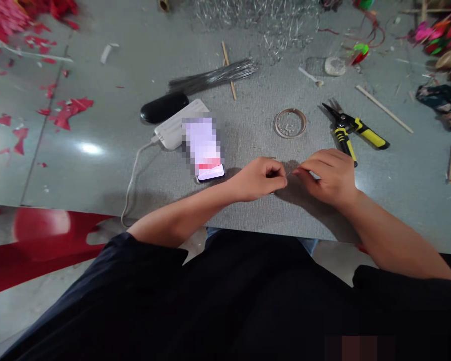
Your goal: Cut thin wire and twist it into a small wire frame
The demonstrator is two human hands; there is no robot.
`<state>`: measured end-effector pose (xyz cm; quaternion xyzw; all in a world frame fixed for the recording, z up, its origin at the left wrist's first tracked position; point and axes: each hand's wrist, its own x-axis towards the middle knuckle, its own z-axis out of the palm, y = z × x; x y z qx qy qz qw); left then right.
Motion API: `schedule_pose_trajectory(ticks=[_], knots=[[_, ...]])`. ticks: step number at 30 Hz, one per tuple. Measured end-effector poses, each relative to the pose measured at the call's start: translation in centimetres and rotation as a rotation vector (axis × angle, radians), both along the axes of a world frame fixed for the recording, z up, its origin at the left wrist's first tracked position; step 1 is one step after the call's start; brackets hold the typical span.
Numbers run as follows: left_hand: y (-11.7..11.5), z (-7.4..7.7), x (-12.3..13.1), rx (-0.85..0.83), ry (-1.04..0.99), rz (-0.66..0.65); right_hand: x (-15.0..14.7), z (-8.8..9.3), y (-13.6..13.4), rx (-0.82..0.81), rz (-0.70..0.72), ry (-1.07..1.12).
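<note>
My left hand (258, 179) is closed in a pinch just above the table, near its front edge. Facing it, my right hand (329, 176) pinches with thumb and forefinger. A short, thin wire (289, 173) runs between the two sets of fingertips, and both hands hold it. Part of it is hidden inside the left fingers. Beyond the hands lies a round, shallow ring-shaped dish (276, 125) with small clear bits in it. Yellow-and-black cutters (345, 122) rest with handles spread, close behind my right hand.
Left of my hands, a lit phone (211, 173) leans on a white power strip (169, 131) beside a black case (164, 107). Behind are a wire bundle (214, 76), a wooden stick (384, 108) and tangled wire (255, 15). Red scraps (70, 111) litter the left.
</note>
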<state>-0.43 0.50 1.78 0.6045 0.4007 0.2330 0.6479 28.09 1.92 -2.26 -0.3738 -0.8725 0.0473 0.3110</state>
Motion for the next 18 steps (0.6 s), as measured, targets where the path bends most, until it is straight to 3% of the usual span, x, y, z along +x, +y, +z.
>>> schedule_pose_trajectory(ticks=[5,13,18], knots=[[-0.29,-0.33,0.34,0.016,0.049,-0.096,0.10,-0.13,0.06,-0.019,0.009,-0.002],[-0.24,-0.37,0.10,0.106,0.054,0.034,0.12,-0.29,0.36,-0.041,-0.008,-0.001],[-0.57,-0.18,0.07,0.222,0.095,0.035,0.54,-0.87,0.83,-0.127,0.114,-0.075]])
